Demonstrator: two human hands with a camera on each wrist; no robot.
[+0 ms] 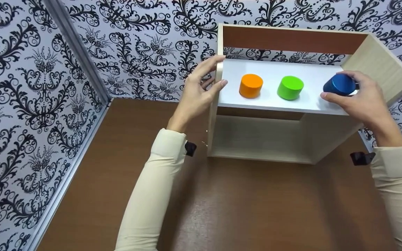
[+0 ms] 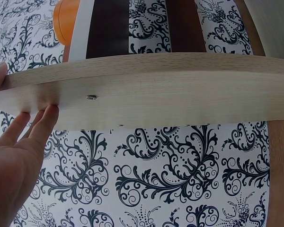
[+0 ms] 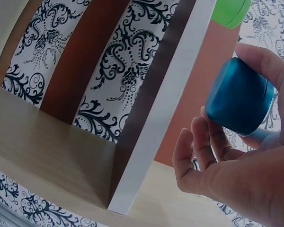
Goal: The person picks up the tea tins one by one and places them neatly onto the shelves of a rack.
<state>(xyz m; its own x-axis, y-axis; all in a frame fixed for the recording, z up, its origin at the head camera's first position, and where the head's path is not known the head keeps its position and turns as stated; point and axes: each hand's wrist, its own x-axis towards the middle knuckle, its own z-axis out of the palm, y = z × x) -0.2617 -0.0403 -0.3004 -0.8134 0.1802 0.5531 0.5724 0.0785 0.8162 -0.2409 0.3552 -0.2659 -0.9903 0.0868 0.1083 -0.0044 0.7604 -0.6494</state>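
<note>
My right hand (image 1: pixel 368 99) grips a shiny blue cylinder (image 1: pixel 340 84) over the right end of the white shelf board (image 1: pixel 236 68). In the right wrist view the thumb and fingers lie round the sides of the blue cylinder (image 3: pixel 239 99). To its left on the board stand a green cylinder (image 1: pixel 290 88) and, farther left, an orange cylinder (image 1: pixel 251 85), both upright. My left hand (image 1: pixel 199 92) holds the left side panel (image 1: pixel 220 42) of the small wooden shelf unit. Seen from the left wrist, the fingertips press the outer face of the panel (image 2: pixel 156 94), with the thumb at its other side.
The shelf unit stands on a brown floor (image 1: pixel 243 205) against a wall with a black-and-white scroll pattern (image 1: pixel 145 52). Its lower compartment (image 1: pixel 260 136) lies beneath the white board. A brown-red back strip (image 1: pixel 288 42) spans the top, and the right side panel (image 1: pixel 379 66) rises beside my right hand.
</note>
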